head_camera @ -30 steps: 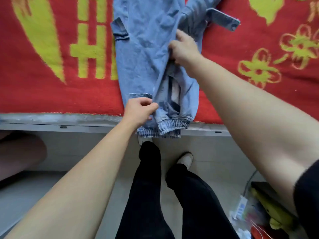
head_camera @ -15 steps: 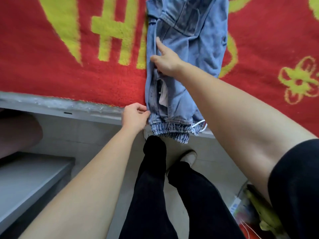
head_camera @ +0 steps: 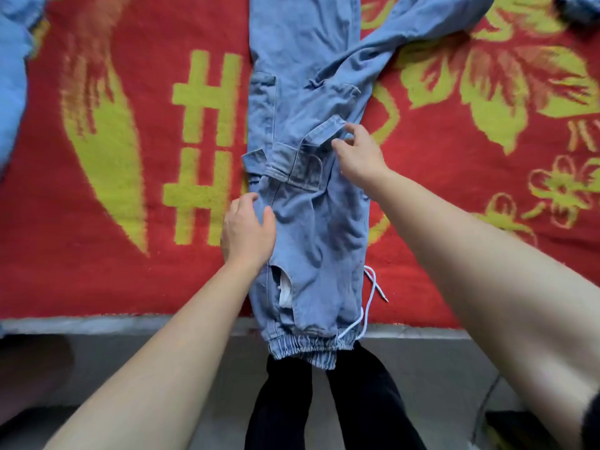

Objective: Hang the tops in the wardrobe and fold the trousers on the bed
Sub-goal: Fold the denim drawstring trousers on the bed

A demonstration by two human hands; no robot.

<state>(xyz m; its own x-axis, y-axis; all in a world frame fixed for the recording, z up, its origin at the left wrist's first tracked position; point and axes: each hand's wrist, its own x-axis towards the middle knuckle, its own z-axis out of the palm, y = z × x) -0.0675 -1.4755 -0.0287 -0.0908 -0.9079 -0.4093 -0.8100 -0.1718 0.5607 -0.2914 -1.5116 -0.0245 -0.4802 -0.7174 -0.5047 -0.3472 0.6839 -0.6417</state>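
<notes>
Light blue denim trousers (head_camera: 311,222) lie lengthwise on the bed's red and yellow blanket (head_camera: 113,254). One leg bends off to the upper right. The elastic waistband (head_camera: 305,347) and a white drawstring (head_camera: 373,287) hang over the bed's edge. My left hand (head_camera: 248,232) grips the trousers' left edge at mid-length, thumb on top of the cloth. Further up, my right hand (head_camera: 357,154) has loosely spread fingers, and their tips touch a pocket flap (head_camera: 321,131).
Another light blue garment (head_camera: 13,76) lies at the blanket's far left, and a piece of blue cloth (head_camera: 578,8) shows at the top right corner. The grey bed frame (head_camera: 97,324) runs across below the blanket. My legs in black (head_camera: 357,401) stand against it.
The view has shifted closer over the bed. My left hand went from the waistband corner up the left edge. My right hand crossed to the pocket flap and loosened its grip.
</notes>
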